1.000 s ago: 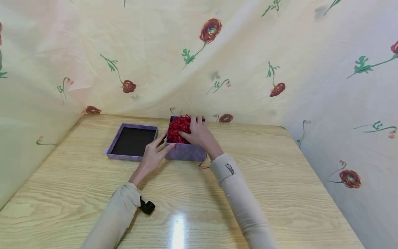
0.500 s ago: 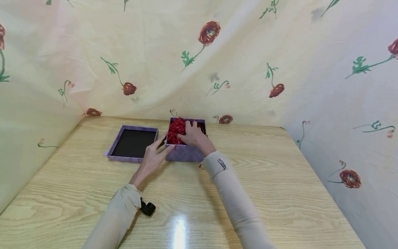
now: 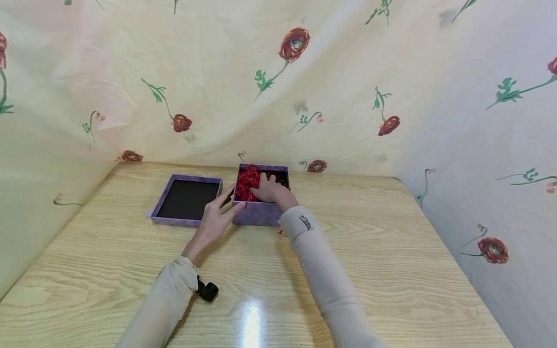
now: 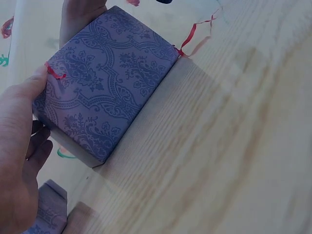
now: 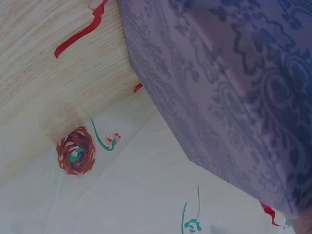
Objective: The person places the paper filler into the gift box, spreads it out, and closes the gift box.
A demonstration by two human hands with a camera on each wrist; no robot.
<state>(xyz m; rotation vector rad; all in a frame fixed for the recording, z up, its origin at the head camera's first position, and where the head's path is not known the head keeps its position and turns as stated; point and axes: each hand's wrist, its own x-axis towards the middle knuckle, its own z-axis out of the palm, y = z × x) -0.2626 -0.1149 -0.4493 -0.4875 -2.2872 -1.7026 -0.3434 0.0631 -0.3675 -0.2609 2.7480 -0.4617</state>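
A purple patterned box (image 3: 256,214) stands uncovered at the back of the table. Crinkled red shredded paper (image 3: 246,180) is heaped in its left part, while dark contents (image 3: 282,178) show at the right. My left hand (image 3: 213,216) grips the box's front left corner, thumb at the front rim and fingers along the left side, as the left wrist view of the box (image 4: 107,83) also shows. My right hand (image 3: 275,191) reaches down inside, thumb against the red paper; its fingertips are hidden and I cannot tell whether they hold anything. The right wrist view shows mostly the box wall (image 5: 195,97).
The box's lid (image 3: 176,222) lies upturned to the left, dark inside and close to my left hand. Loose red strands (image 4: 190,38) trail onto the table beside the box. A black object (image 3: 208,291) is at my left sleeve. Floral cloth (image 3: 344,121) hangs behind the table.
My right hand has moved left and lower inside the box. The red paper has shifted left, exposing darker contents at the right. My left hand stays at the corner.
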